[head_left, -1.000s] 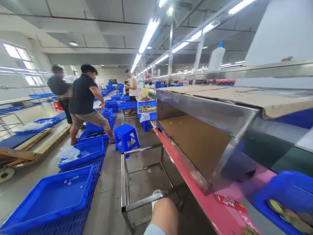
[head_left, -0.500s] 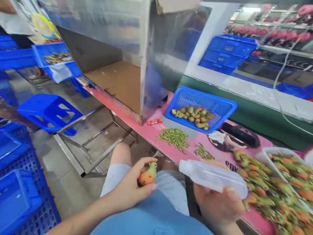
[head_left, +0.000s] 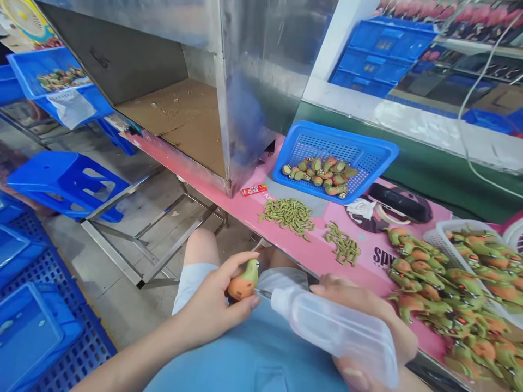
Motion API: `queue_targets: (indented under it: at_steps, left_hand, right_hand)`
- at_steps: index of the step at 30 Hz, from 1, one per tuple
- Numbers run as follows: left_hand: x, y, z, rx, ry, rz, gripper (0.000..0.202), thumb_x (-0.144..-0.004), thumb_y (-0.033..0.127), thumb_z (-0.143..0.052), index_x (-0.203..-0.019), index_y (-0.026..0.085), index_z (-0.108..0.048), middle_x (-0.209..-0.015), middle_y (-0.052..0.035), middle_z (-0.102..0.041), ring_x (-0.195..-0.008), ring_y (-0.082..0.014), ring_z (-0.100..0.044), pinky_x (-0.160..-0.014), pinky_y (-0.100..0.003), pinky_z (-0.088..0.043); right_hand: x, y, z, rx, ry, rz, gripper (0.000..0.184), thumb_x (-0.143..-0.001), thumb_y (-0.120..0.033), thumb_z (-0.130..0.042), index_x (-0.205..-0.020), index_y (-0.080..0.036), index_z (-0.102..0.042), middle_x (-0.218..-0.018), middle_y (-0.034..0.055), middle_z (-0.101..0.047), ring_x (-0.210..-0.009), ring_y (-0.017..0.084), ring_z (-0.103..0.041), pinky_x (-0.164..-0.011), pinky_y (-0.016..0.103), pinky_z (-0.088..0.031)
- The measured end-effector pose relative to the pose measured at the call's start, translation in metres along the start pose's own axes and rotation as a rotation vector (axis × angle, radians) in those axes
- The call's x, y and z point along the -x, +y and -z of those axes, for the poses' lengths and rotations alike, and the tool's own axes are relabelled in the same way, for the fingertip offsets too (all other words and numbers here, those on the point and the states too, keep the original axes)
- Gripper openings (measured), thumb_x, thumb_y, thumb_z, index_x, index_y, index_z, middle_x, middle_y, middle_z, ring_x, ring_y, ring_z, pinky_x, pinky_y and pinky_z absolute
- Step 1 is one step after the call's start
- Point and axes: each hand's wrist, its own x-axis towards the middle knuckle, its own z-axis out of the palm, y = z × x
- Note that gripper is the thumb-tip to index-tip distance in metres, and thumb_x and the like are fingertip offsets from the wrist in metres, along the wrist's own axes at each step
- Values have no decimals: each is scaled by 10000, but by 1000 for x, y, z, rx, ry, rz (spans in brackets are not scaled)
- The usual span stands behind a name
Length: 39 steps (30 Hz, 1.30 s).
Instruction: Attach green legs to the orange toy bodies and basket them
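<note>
My left hand (head_left: pixel 212 307) grips a small orange-and-green toy figure (head_left: pixel 244 280) over my lap. My right hand (head_left: pixel 368 326) holds a clear plastic squeeze bottle (head_left: pixel 335 332), its thin nozzle tip touching the figure. On the pink table (head_left: pixel 327 261) lie two heaps of small green parts (head_left: pixel 288 213) and a big pile of orange-green figures (head_left: pixel 441 294) at the right. A blue basket (head_left: pixel 370 149) farther back holds several finished figures.
A steel cabinet (head_left: pixel 241 92) with a cardboard-lined shelf stands at the table's left end. A white basket (head_left: pixel 435 235) of figures sits far right. A blue stool (head_left: pixel 65 182), a steel frame and blue crates (head_left: pixel 28 332) occupy the floor at left.
The view swung from the factory aisle down to my lap. The bottle has tipped from level over the table to point its nozzle at the figure in my left hand.
</note>
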Motion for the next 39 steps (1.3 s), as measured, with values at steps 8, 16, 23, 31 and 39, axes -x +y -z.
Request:
queue_targets:
  at_steps: [8, 16, 23, 31, 39]
  left_hand:
    - [-1, -1, 0, -80, 18, -22, 485, -726, 250, -467, -1200, 202, -382, -630, 48, -399, -536, -118, -364, -498, -215, -321]
    - [-3, -5, 0, -84, 42, -65, 478, -721, 232, -482, -1192, 202, -402, -617, 53, -401, -520, -107, -368, -480, -200, -324]
    - [-1, -5, 0, -73, 26, -44, 483, -726, 227, -477, -1200, 203, -390, -645, 48, -409, -534, -108, -367, -495, -202, -326]
    - [-2, -5, -1, -68, 20, -44, 477, -729, 210, -472, -1197, 198, -383, -621, 60, -379, -525, -102, -350, -490, -197, -310]
    - [0, -6, -2, -77, 29, -9, 490, -732, 220, -484, -1208, 190, -374, -620, 62, -371, -524, -102, -350, -487, -197, -314]
  right_hand:
    - [-13, -3, 1, -38, -55, 48, 270, -840, -374, -471, -979, -156, -551, -491, -9, -459, -414, 158, -500, -321, 259, -377]
    - [-12, 0, 7, 40, -92, 59, 269, -848, -383, -457, -953, -155, -555, -626, 32, -576, -473, 149, -555, -386, 235, -461]
    - [-14, -1, 9, 32, -117, 73, 249, -841, -354, -460, -938, -144, -553, -616, 32, -574, -482, 146, -557, -401, 230, -470]
    - [-10, 0, 8, 8, -113, 52, 241, -839, -347, -466, -939, -145, -553, -595, 30, -565, -526, 166, -575, -425, 251, -474]
    - [-10, -2, 11, 15, -122, 25, 219, -856, -334, -469, -925, -143, -552, -625, 33, -576, -534, 154, -578, -462, 240, -480]
